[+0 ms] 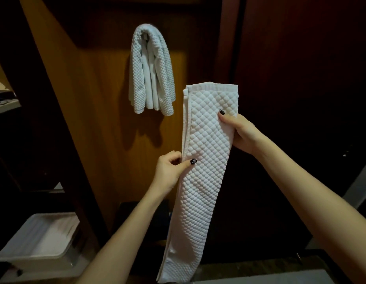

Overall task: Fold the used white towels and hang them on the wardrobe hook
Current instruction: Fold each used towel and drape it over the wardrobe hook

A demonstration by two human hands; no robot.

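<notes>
Both hands were up in front of the wardrobe, and between them hung the folded towel (200,171), a long narrow white strip with a quilted diamond weave. The right hand (239,134) gripped its right edge high up, with the thumb laid across the front and the fingers curled out of sight behind. Lower down and across from it, the left hand (170,171) pinched the towel's left edge, thumb pressed on the front face and the fingers tucked at the layered hem. Above the right hand the towel's top end stood up with a flat hemmed border. Below the left hand the rest dropped in a slight slant, down past both forearms. Up beyond the left hand, well apart from the held strip, a second towel (151,68) of the same weave was draped double against the wooden wardrobe panel (96,99), both ends hanging; what carried it was hidden under the cloth. Far below the left hand, off to its outer side, sat a white bin (34,257).
</notes>
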